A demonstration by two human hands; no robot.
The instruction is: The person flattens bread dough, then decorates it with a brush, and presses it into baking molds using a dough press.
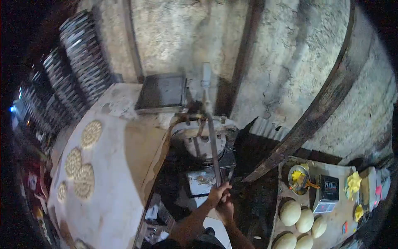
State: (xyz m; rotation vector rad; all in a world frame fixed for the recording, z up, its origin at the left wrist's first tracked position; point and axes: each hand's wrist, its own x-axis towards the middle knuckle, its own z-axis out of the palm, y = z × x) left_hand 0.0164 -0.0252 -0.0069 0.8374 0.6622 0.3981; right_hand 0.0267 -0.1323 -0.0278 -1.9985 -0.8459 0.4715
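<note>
Both hands are wrapped round the lower end of a long pole (213,145) at the bottom centre. My left hand (217,195) grips it just above my right hand (225,208). The pole runs up and away over a round metal lid or oven opening (205,146), and its far end has a pale flat head near the wall. On the white table (112,182) at left lie several flat patterned dough rounds (84,181). Whether the pole touches the round opening cannot be made out.
A dark square tray (162,90) lies at the left table's back. Stacked metal trays (83,54) stand far left. The right table (331,232) holds dough balls (290,213), a bowl (298,180) and a box (326,193). A slanting beam (309,120) crosses the right.
</note>
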